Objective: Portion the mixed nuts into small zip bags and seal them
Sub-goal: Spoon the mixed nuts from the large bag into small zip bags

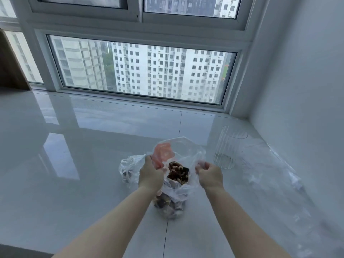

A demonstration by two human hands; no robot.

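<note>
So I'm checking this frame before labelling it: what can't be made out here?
Head view only:
- Nut types in the big clear bag: crinkled plastic blurs them.
- Left hand fingertips: hidden behind the plastic.
- Clear bags at right: too transparent to count.
- Second bag: partly hidden by the left hand.

We're in a high-rise flat: a glossy white tiled floor (74, 146) runs to a low, white-framed window (141, 71), with apartment towers (163, 71) outside and bare white walls (307, 71) alongside.
</note>
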